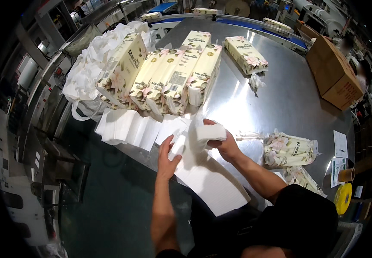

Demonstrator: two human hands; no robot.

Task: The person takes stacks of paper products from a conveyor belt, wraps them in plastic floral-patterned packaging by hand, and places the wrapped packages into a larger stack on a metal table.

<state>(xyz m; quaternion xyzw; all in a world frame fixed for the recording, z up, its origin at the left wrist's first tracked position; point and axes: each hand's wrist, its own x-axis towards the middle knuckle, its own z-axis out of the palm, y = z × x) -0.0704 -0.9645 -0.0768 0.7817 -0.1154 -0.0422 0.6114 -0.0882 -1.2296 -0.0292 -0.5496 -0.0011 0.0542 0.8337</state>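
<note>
My right hand (225, 144) grips a folded wad of white tissue (208, 133) above the near edge of the metal table. Beneath it a long stack of white tissue sheets (214, 180) slants toward my body and overhangs the edge. Beside the stack's left side is my left hand (167, 160), fingers and thumb apart, holding nothing; whether it touches the sheets I cannot tell. More white tissue stacks (128, 127) lie to the left along the edge. Behind them stands a row of several cream, flower-printed tissue packs (177, 79).
A white plastic sack (104, 51) bulges at the left. One pack (246, 53) lies farther back on the metal table (237, 103). Crumpled packs (290, 149) are at the right, near a yellow tape roll (343, 198). A cardboard box (333, 71) and a blue conveyor (259, 28) border the table.
</note>
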